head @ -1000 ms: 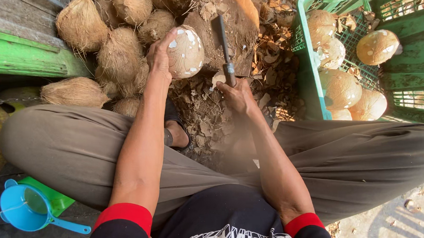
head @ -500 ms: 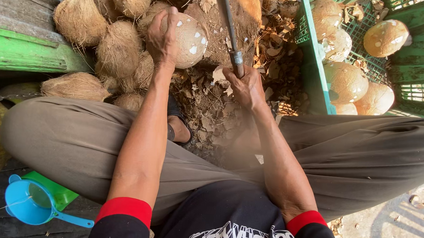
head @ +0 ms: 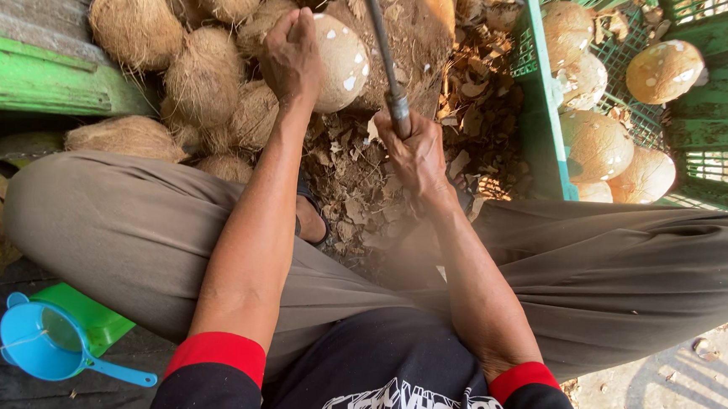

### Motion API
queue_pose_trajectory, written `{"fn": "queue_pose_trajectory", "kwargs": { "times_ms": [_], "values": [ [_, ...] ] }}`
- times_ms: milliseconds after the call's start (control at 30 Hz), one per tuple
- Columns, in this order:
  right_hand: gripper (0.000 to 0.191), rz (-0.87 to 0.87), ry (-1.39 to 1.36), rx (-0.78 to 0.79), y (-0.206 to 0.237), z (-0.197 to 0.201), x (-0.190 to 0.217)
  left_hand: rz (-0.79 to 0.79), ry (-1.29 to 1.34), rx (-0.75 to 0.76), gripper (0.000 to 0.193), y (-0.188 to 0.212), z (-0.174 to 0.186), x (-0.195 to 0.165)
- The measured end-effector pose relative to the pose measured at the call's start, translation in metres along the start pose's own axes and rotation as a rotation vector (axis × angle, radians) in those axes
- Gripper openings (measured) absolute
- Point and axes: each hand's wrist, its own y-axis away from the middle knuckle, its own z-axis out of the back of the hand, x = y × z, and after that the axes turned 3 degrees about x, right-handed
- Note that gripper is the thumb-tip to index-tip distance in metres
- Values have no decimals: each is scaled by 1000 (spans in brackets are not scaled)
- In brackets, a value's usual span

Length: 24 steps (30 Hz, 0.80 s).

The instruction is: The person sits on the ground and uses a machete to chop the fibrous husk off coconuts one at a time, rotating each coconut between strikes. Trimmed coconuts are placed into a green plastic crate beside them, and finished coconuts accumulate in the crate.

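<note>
Husk-strewn ground (head: pixel 356 196), green crate (head: pixel 545 131), coconuts (head: pixel 203 77)

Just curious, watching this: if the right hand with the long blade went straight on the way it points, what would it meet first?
Probably the wooden block: the right hand aims the blade up along it, just beside the peeled coconut in the left hand. Depth is hard to judge.

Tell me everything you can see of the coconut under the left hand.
The peeled coconut is round and pale tan, its husk gone, with white patches where the shell has been shaved through. It rests against a brown wooden block, among fibrous unpeeled coconuts. The left hand grips its left side from above. The knife, held in the right hand, stands just right of it; contact is unclear.
</note>
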Motion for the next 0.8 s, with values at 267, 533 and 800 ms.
{"fn": "queue_pose_trajectory", "kwargs": {
  "times_ms": [267,533,800],
  "values": [
    [28,-175,181,125,-26,-7,-23,-137,-107,8,53,3,-3,1],
    [38,-173,290,145,-31,-5,-46,0,-210,28,71,12,10,-10],
    [39,-157,125,159,-34,-2,-48,304,214,215,94,19,47,2]
  ]
}}
